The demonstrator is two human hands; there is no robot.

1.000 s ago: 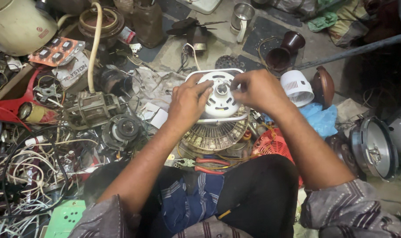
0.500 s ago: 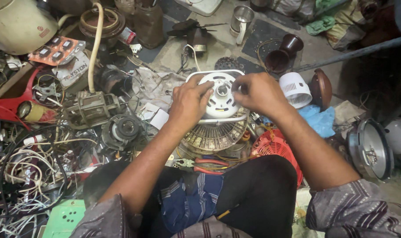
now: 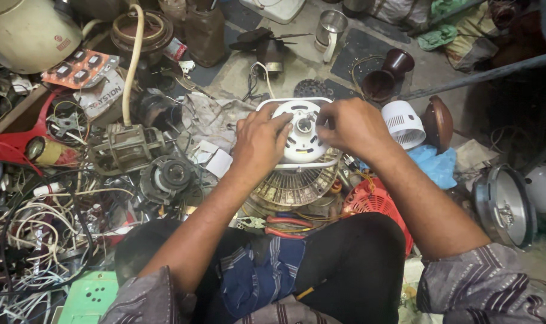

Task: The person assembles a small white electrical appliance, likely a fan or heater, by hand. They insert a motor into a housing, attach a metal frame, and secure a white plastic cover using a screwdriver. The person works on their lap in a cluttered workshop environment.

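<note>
A white round fan motor housing (image 3: 301, 135) rests on a circular wound stator (image 3: 294, 186) on the floor in front of my knees. My left hand (image 3: 259, 141) grips the housing's left side, fingers lying on its top. My right hand (image 3: 352, 126) holds the right side, fingertips near the centre shaft hole. Both hands are closed around the housing. Red-handled pliers (image 3: 279, 225) lie just below the stator, by my lap.
Left of me lie a motor (image 3: 126, 147), a tangle of white wires (image 3: 33, 234), a green plate (image 3: 91, 297) and a cream pot (image 3: 27, 33). To the right are a white vented cap (image 3: 403, 123), brown cups (image 3: 388, 75), blue plastic (image 3: 435, 165), a red grille (image 3: 381, 207) and a metal lid (image 3: 504, 207).
Both hands stay on the white housing. The fingers have shifted slightly around its centre, and the view has tilted a little.
</note>
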